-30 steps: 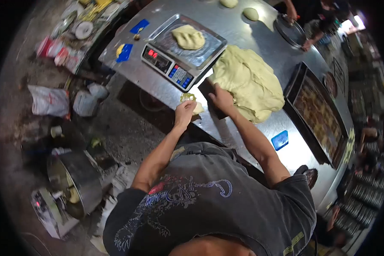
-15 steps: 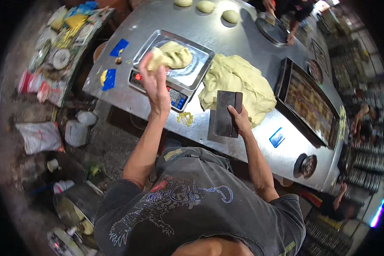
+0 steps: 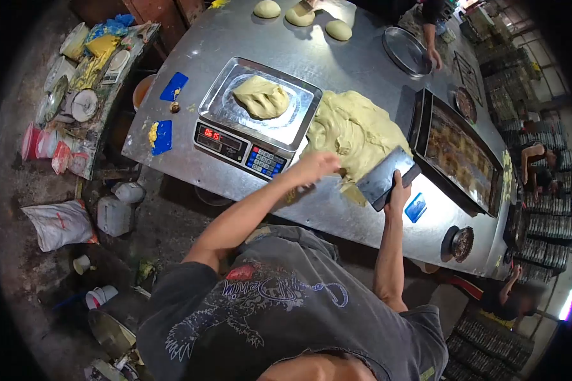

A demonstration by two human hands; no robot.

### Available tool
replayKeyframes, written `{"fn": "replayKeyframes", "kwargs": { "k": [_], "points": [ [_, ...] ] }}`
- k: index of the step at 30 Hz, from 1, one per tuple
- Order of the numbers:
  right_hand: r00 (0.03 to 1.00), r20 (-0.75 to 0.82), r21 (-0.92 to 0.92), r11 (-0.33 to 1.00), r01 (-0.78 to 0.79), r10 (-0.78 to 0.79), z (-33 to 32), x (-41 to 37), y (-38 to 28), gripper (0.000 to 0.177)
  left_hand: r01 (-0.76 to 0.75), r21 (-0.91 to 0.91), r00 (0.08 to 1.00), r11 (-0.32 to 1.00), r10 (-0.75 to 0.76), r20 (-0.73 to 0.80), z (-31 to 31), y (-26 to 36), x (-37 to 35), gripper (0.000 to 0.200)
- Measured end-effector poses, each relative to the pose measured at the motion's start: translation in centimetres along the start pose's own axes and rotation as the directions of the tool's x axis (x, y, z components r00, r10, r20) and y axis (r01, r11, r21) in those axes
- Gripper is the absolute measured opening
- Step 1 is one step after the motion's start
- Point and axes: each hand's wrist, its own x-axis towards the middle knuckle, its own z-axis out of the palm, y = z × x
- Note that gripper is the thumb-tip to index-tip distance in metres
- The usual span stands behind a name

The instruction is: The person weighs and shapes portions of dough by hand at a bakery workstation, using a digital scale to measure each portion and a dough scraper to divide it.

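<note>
My right hand [image 3: 397, 192] grips a wide dark dough scraper [image 3: 386, 176], tilted against the near edge of a large pale-yellow dough mass [image 3: 356, 130]. A tongue of dough shows beside the scraper's lower left edge. My left hand [image 3: 313, 169], slightly blurred, reaches toward the near left side of the mass; its fingers look apart and hold nothing. To its left stands a digital scale [image 3: 238, 149] with a lit red display. A folded dough piece [image 3: 262, 98] lies on the scale's metal tray [image 3: 219, 105].
Rounded dough balls [image 3: 339, 30] sit at the table's far side, where another person's hand touches one. A second co-worker's hand [image 3: 434, 58] is at a round pan [image 3: 403, 51]. A dark rectangular tray [image 3: 419, 124] stands right; blue scrapers [image 3: 162, 136] lie left.
My left hand has left the dough piece on the scale and moved right, toward the dough mass. My right hand has shifted right and tilted the scraper. A hand has appeared at the far dough balls.
</note>
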Motion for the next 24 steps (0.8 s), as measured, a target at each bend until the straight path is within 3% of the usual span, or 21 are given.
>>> {"fn": "replayKeyframes", "kwargs": {
  "k": [1, 2, 3, 4, 6, 8, 9, 12, 16, 19, 20, 21, 22, 24],
  "points": [
    [1.000, 0.027, -0.035, 0.999, 0.015, -0.014, 1.3, -0.5, -0.1, 0.041, 0.001, 0.047, 0.984, 0.999, 0.008, -0.176, -3.0, 1.5, -1.2, 0.034],
    [0.998, 0.049, -0.111, 0.993, 0.034, -0.028, 2.8, -1.1, -0.5, 0.042, -0.100, 0.000, 0.940, 0.995, 0.095, -0.328, -6.2, 0.7, -1.2, 0.031],
    [0.994, 0.105, -0.126, 0.991, 0.033, -0.020, 4.8, -2.0, -1.0, 0.043, -0.204, 0.155, 0.844, 0.967, 0.253, -0.473, -9.7, -0.9, -1.1, 0.027],
    [0.987, 0.162, -0.137, 0.990, 0.035, -0.012, 6.9, -3.0, -1.3, 0.043, -0.151, 0.207, 0.806, 0.967, 0.241, -0.540, -13.5, -0.3, -1.3, 0.030],
    [0.951, 0.309, -0.177, 0.983, 0.053, 0.004, 11.1, -4.5, -1.3, 0.046, 0.016, 0.508, 0.587, 0.861, 0.403, -0.702, -19.9, -4.9, 0.0, 0.033],
    [0.896, 0.433, -0.212, 0.977, -0.004, 0.098, 15.2, -5.9, -1.4, 0.045, 0.267, 0.457, 0.626, 0.849, 0.208, -0.752, -22.6, -6.6, 0.6, 0.032],
    [0.868, 0.486, -0.229, 0.973, 0.008, 0.107, 17.1, -6.1, -1.2, 0.046, 0.246, 0.462, 0.712, 0.852, 0.165, -0.683, -23.4, -7.0, 0.7, 0.033],
    [0.802, 0.592, -0.178, 0.984, 0.030, 0.083, 23.0, -6.3, -1.7, 0.043, 0.077, 0.136, 0.767, 0.988, 0.029, -0.641, -24.3, -5.7, -0.1, 0.033],
    [0.820, 0.558, 0.012, 0.989, 0.145, -0.127, 31.4, -4.5, -2.8, 0.045, 0.080, 0.369, 0.794, 0.926, 0.165, -0.585, -25.9, -3.8, -2.0, 0.025],
    [0.813, 0.347, -0.083, 0.848, 0.524, -0.469, 37.0, -3.6, -1.5, 0.047, -0.037, 0.493, 0.770, 0.869, 0.339, -0.540, -25.5, -1.3, -2.6, 0.021],
    [0.833, 0.373, -0.140, 0.863, 0.486, -0.409, 37.9, -4.8, -1.1, 0.052, -0.040, 0.541, 0.761, 0.840, 0.376, -0.528, -25.3, -0.3, -2.6, 0.020],
    [0.826, 0.479, -0.177, 0.889, 0.423, -0.298, 38.4, -6.2, -0.2, 0.054, -0.061, 0.495, 0.768, 0.867, 0.357, -0.531, -25.2, 0.3, -2.5, 0.020],
    [0.832, 0.535, -0.331, 0.869, 0.367, -0.147, 38.3, -6.9, 1.7, 0.058, -0.123, 0.389, 0.737, 0.913, 0.347, -0.580, -25.2, 0.9, -2.5, 0.020],
    [0.582, 0.813, -0.294, 0.866, 0.405, 0.004, 35.9, -7.8, 4.7, 0.065, -0.263, 0.148, 0.693, 0.953, 0.294, -0.658, -24.2, 3.1, -2.3, 0.022]
  ]
}}
